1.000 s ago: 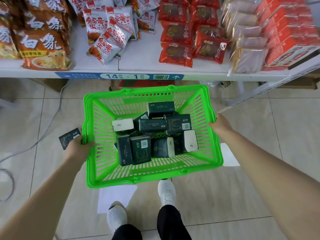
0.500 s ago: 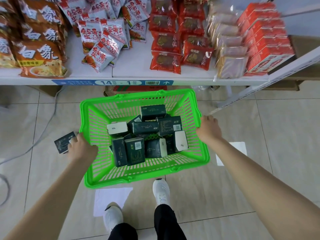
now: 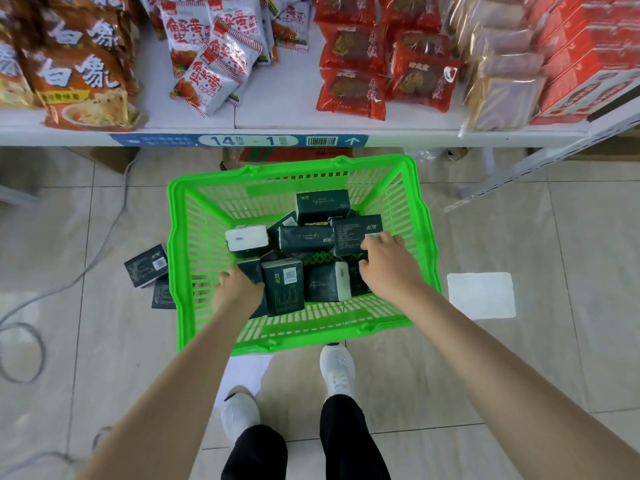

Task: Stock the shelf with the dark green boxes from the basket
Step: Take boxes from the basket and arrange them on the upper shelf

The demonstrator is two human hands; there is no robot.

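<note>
- The picking step is beginning: both hands are reaching into the basket (image 3: 294,341), which is sitting on the floor (image 3: 485,220) at 6 o'clock from the shelf (image 3: 277,114).
- The boxes (image 3: 304,239) are lying heaped inside, from centre to 1 o'clock.
- The left hand (image 3: 239,291) is pressing against a box at the heap's 7 o'clock. Its fingers are hidden, so whether it is gripping cannot be told.
- The right hand (image 3: 389,268) is arching half-open over a box at 3 o'clock, touching it with thumb spread and gripping nothing.
- The next move is calling for a firm clasp, then a lift toward 12 o'clock.
</note>
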